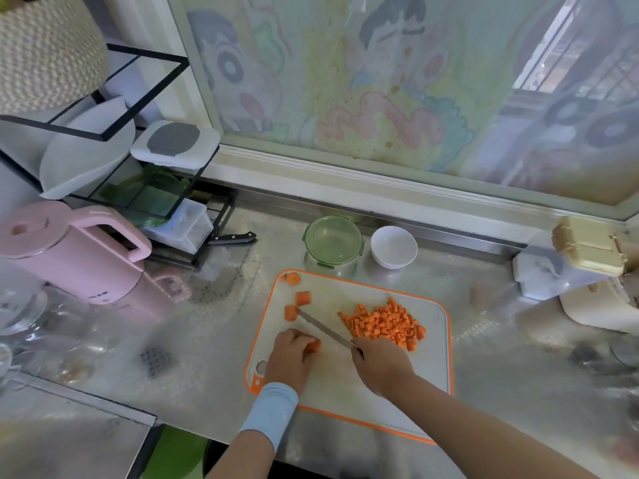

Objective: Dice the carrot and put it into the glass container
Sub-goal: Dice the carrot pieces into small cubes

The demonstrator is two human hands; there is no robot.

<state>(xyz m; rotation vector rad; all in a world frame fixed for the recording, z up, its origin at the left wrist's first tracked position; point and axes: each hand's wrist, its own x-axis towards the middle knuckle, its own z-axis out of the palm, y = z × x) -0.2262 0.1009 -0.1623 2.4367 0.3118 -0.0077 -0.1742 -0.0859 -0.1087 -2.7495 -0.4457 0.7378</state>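
A white cutting board (pixel 432 361) with an orange rim lies on the counter. A pile of diced carrot (pixel 385 323) covers its right part. Two larger carrot chunks (pixel 296 305) lie at its upper left, and a carrot end slice (pixel 294 279) sits in the far left corner. My left hand (pixel 290 357) holds a carrot piece (pixel 314 346) down on the board. My right hand (pixel 382 364) grips a knife (pixel 325 328) whose tip points toward the chunks. The round green-rimmed glass container (pixel 332 240) stands behind the board with its lid on.
A white bowl (pixel 394 247) stands right of the container. A pink kettle (pixel 65 250) and a black wire rack (pixel 138 174) with a second knife (pixel 235 238) are at the left. Lidded boxes (pixel 587 250) sit at the right.
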